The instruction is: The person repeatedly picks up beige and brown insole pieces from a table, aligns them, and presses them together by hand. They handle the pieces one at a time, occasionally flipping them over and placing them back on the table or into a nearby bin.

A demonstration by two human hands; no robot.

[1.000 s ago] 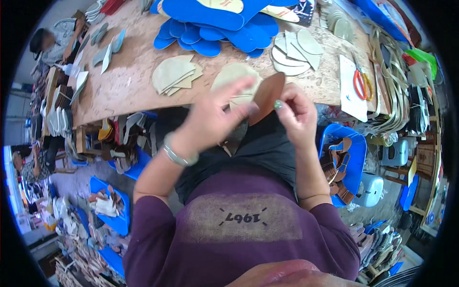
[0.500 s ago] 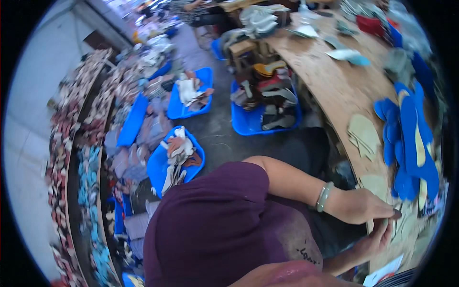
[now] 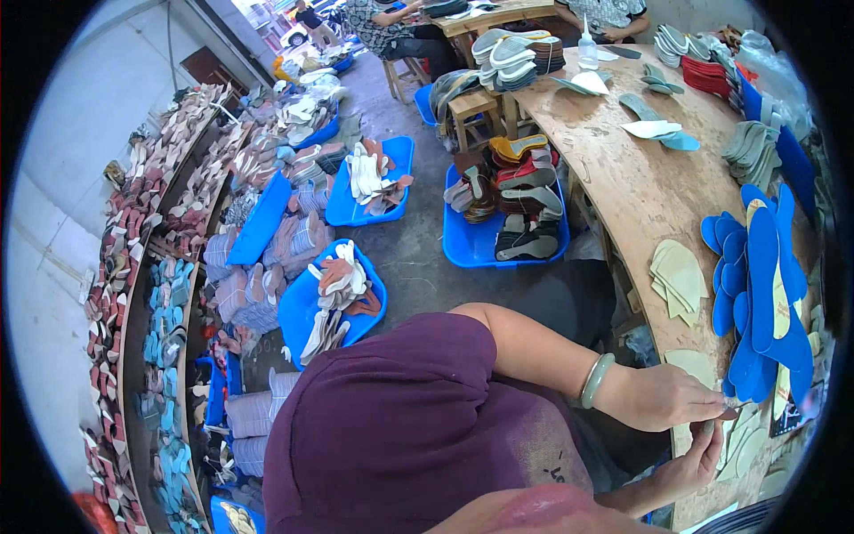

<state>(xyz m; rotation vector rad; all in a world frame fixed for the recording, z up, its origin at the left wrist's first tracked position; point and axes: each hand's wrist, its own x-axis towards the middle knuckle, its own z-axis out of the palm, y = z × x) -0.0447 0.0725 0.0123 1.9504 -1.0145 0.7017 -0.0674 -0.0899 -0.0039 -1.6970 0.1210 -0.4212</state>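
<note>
My left hand (image 3: 663, 397), with a pale green bangle (image 3: 598, 381) on its wrist, reaches over the edge of the wooden table (image 3: 583, 133). Its fingers are pinched together, with a small dark spot at their tips. My right hand (image 3: 692, 465) is just below, its fingertips closed and meeting those of the left. Whatever the fingers hold, if anything, is too small to make out. Beside them lie pale cut pieces (image 3: 745, 445) and a cream piece (image 3: 692, 363). Past the left hand are a pile of blue insoles (image 3: 761, 280) and a stack of cream pieces (image 3: 676, 278).
Blue tubs of insoles stand on the floor, one (image 3: 507, 254) by the table, others (image 3: 369, 214) further left. Shelves (image 3: 133, 347) packed with shoe pieces line the wall. A white squeeze bottle (image 3: 587, 49) stands on the far table. Other people (image 3: 378, 27) sit at the far end.
The view has steadied, and the scene sits slightly lower in it. Both hands stay together at the fingertips over the table edge.
</note>
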